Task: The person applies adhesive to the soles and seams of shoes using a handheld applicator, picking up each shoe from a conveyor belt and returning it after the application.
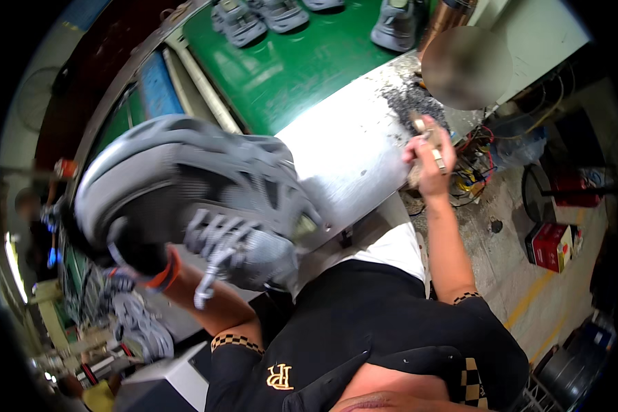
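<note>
We judge the sneaker (199, 196) light, soft-uppered, best held by its sole; right hand (430, 168) pinches a small tool (439, 159), hidden left hand we cannot tell.

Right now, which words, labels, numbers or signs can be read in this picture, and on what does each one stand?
Black shirt: a gold emblem on the chest; I do not copy lettering.
Held grey shoe: no text that I can read.
Red box: any print is too small and blurred to read.
</note>
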A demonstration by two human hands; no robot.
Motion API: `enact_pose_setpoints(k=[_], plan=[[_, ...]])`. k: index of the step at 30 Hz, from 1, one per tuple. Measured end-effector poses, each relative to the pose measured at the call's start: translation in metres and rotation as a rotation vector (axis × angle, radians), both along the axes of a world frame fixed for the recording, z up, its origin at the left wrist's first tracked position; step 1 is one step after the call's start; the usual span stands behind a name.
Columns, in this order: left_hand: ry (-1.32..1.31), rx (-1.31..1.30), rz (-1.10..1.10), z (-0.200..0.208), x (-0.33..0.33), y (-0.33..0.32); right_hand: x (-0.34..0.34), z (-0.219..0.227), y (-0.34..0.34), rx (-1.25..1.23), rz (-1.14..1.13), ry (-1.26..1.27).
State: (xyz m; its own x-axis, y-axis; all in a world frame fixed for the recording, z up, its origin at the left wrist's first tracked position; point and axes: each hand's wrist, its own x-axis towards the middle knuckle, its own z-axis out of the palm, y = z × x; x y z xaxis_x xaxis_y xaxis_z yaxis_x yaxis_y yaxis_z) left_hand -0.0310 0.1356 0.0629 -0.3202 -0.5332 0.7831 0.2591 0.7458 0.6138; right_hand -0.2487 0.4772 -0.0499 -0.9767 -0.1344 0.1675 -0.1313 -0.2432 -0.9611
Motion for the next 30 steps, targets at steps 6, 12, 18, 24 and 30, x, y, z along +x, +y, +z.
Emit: enact_pose_setpoints(k=[6,12,18,24,30], plan=[[-0.262,-0.012,-0.296,0.046,0.019,0.033,0.054,0.011,0.021,0.062,0.274,-0.126],[-0.313,-0.011,-0.449,0.058,0.012,0.043,0.117,0.111,-0.027,-0.006,0.68,0.16],[-0.349,0.019,-0.69,0.076,-0.004,0.05,0.106,0.18,-0.085,0.068,0.784,0.708],[-0.372,-0.107,-0.643,0.065,-0.023,0.015,0.093,0.173,-0.111,0.036,0.768,0.675],[-0.321,0.112,-0.473,0.05,-0.031,0.003,0.097,0.116,-0.111,-0.121,0.8,0.373]])
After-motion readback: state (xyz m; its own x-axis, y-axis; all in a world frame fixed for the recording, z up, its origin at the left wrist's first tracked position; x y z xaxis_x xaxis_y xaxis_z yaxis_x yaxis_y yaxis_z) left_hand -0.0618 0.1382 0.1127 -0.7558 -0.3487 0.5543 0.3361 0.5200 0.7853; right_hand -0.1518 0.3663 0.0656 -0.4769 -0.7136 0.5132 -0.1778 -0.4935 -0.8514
